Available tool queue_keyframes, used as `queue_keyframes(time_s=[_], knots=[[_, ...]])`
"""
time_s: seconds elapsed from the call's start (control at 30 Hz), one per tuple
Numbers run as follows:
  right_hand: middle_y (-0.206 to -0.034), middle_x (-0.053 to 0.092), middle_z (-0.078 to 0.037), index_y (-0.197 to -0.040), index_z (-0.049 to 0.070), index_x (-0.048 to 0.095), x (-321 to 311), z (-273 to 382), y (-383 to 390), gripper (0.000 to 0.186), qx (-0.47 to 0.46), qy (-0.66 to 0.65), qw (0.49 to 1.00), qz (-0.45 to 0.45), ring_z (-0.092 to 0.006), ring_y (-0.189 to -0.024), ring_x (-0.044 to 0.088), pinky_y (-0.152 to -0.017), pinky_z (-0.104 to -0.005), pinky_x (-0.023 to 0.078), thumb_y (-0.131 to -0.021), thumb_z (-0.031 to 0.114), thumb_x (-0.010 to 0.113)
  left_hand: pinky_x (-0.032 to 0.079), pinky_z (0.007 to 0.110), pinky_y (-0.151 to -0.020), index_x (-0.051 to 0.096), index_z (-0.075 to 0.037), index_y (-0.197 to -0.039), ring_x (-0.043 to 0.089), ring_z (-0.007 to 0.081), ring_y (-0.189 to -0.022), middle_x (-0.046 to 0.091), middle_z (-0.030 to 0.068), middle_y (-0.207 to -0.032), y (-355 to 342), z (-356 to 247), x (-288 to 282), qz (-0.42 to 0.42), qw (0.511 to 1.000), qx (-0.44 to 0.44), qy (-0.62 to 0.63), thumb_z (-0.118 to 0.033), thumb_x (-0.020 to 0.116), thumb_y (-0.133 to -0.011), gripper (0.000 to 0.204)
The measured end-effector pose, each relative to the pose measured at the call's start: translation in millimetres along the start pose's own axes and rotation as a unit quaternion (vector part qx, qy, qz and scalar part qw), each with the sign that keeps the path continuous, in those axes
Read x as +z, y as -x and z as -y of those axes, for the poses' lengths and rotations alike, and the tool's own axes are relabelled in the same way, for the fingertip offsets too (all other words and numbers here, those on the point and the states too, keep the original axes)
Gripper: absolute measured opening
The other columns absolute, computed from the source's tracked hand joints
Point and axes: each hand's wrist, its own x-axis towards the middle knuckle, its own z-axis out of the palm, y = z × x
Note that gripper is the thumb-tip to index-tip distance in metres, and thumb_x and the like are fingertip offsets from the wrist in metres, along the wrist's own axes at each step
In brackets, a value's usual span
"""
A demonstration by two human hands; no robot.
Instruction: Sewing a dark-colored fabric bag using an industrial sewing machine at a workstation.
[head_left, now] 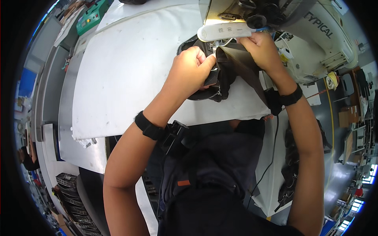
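A dark brown fabric piece (242,76) with a metal zipper round its lower edge lies bunched under the needle area of a pale sewing machine (323,43). My left hand (191,69) is closed in a pinch on the fabric, just left of the presser foot (214,48). My right hand (260,51) is closed on the upper right part of the same fabric, under the white lamp bar (220,31) at the machine head. The fingertips of my right hand are partly hidden.
The white worktable (118,70) extends left, with a green device (88,17) at its back. Stacked dark pieces (71,192) sit at lower left, near another person (29,157). More dark pieces (287,173) hang at right, beside a cable, with cardboard boxes (348,116) farther off.
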Motion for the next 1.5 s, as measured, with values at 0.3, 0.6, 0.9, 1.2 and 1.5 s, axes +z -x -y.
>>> queue_keyframes(time_s=[0.3,0.6,0.9,1.2,1.5], knots=[[-0.067,0.067,-0.004,-0.1,-0.002,0.076,2,9,2,0.033,-0.009,-0.004,1.0,-0.006,-0.0084,-0.062,0.055,-0.062,-0.0277,0.044,-0.097,0.03,0.067,0.046,0.029,-0.051,0.053,-0.003,-0.08,0.056,0.0119,-0.054,0.061,0.006,-0.065,-1,5,1,-0.022,0.996,0.057,-0.072,-0.027,0.064,-0.101,0.034],[-0.07,0.068,-0.003,-0.103,-0.001,0.076,2,7,4,0.033,-0.012,-0.012,1.0,-0.011,-0.0072,-0.064,0.056,-0.061,-0.0266,0.044,-0.096,0.03,0.068,0.045,0.03,-0.044,0.054,-0.002,-0.084,0.054,0.009,-0.053,0.057,0.0024,-0.066,-8,5,5,-0.014,1.0,0.001,-0.009,-0.026,0.059,-0.103,0.031],[-0.066,0.064,-0.002,-0.101,-0.001,0.076,0,7,3,0.034,0.009,-0.024,1.0,-0.001,-0.0081,-0.061,0.052,-0.06,-0.028,0.042,-0.096,0.032,0.068,0.05,0.025,-0.066,0.061,-0.002,-0.127,0.056,0.0078,-0.076,0.069,0.0075,-0.11,46,28,18,-0.122,0.979,0.165,0.025,0.001,0.063,-0.098,0.029],[-0.054,0.051,-0.005,-0.09,0.0,0.073,-1,10,12,0.028,-0.013,0.021,0.999,-0.048,-0.0116,-0.051,0.045,-0.053,-0.0324,0.037,-0.094,0.028,0.069,0.053,0.035,-0.086,0.076,-0.007,-0.113,0.063,0.0247,-0.099,0.07,0.0071,-0.118,26,30,8,-0.191,0.84,0.408,-0.304,0.001,0.077,-0.073,0.042],[-0.068,0.064,-0.013,-0.085,0.0,0.069,-3,25,15,0.016,-0.007,0.101,0.992,-0.07,-0.0232,-0.06,0.06,-0.058,-0.0384,0.047,-0.084,0.016,0.07,0.055,0.044,-0.093,0.073,0.001,-0.109,0.069,0.0313,-0.103,0.073,0.0139,-0.108,26,15,5,-0.16,0.819,0.438,-0.336,-0.001,0.067,-0.08,0.03]])
